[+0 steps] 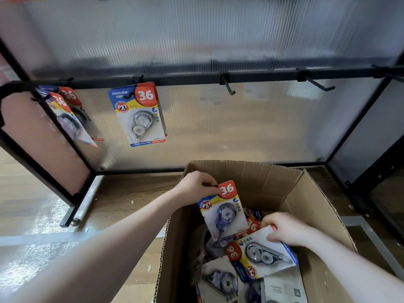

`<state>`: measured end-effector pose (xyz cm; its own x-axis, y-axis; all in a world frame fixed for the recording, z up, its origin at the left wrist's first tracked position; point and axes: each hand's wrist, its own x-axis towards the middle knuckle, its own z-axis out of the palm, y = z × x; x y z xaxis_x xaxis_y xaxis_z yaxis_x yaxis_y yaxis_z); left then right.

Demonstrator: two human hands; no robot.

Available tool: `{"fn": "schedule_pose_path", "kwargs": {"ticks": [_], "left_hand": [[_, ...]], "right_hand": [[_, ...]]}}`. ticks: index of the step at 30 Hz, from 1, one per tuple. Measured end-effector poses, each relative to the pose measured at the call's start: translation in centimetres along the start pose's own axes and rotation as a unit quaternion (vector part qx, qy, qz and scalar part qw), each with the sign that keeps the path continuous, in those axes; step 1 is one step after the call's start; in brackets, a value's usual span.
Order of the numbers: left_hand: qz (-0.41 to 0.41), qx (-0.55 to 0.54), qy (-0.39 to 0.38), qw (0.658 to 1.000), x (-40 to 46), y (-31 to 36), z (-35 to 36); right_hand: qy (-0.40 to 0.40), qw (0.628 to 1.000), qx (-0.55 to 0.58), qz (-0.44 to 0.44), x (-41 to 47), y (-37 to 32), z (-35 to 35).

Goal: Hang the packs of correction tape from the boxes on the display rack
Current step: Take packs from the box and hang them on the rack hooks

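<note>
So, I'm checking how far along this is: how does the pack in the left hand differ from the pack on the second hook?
The pack in the left hand is pinched at its top by the left hand above the cardboard box; the hung pack dangles from a hook on the rail. The held one's dispenser looks purple, the hung one's grey. Both share the red 36 corner and PET badge.

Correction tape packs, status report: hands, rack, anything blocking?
Left hand pinches a pack upright over the cardboard box. Right hand grips another pack inside it. Empty hook unobstructed.
</note>
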<state>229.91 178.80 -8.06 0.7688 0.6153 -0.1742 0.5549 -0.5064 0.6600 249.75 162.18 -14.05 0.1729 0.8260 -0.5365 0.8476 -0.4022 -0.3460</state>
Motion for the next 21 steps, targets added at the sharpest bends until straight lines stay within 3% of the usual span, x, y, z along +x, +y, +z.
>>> {"fn": "schedule_pose_path", "kwargs": {"ticks": [11,16,21], "left_hand": [[0.029,-0.057,0.092,0.994,-3.1,2.1,-8.0],[0.032,-0.065,0.152,0.986,-6.0,1.1,-11.3],[0.032,-0.085,0.192,0.977,-8.1,-1.4,-13.6]], "right_hand": [[0.227,0.970,0.091,0.013,-1.8,-1.1,-7.7],[0.317,0.922,0.218,-0.047,-3.4,-2.3,-9.6],[0.345,0.874,0.332,-0.082,-2.9,-4.3,-9.6]]}}
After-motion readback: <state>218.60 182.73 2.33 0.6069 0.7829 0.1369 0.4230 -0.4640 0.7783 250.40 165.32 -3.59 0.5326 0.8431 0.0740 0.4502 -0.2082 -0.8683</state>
